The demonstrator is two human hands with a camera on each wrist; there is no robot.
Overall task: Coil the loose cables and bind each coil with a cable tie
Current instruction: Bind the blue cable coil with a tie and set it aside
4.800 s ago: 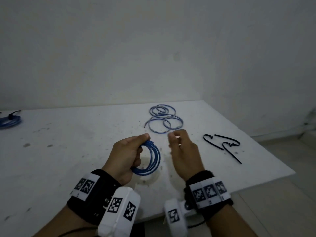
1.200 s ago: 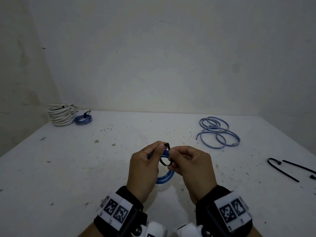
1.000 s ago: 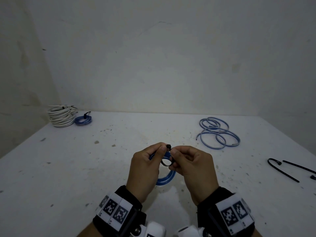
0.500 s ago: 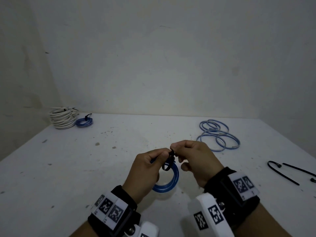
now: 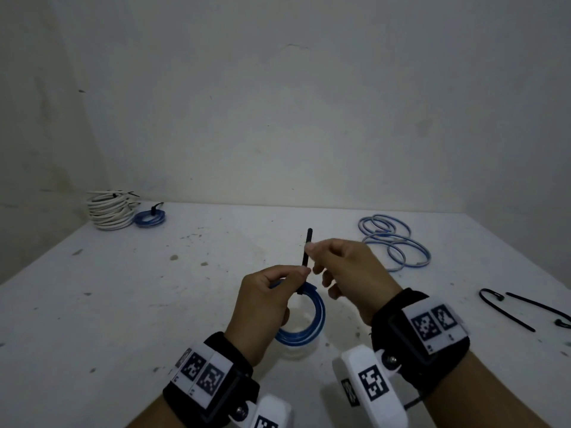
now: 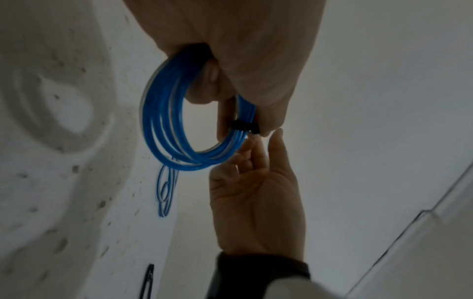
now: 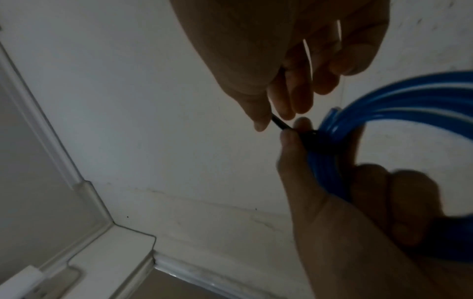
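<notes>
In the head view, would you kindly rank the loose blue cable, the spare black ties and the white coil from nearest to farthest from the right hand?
From the right hand:
1. Loose blue cable, just beyond it, to the right.
2. Spare black ties, at the table's right edge.
3. White coil, far-left corner by the wall.

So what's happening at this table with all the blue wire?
A person is tying up cables. Their left hand holds a small coil of blue cable above the white table, while the right hand pinches the tail of a black cable tie looped round the coil. Two tied coils, white and blue, sit at the far left. A loose blue cable and spare ties lie at the right.
</notes>
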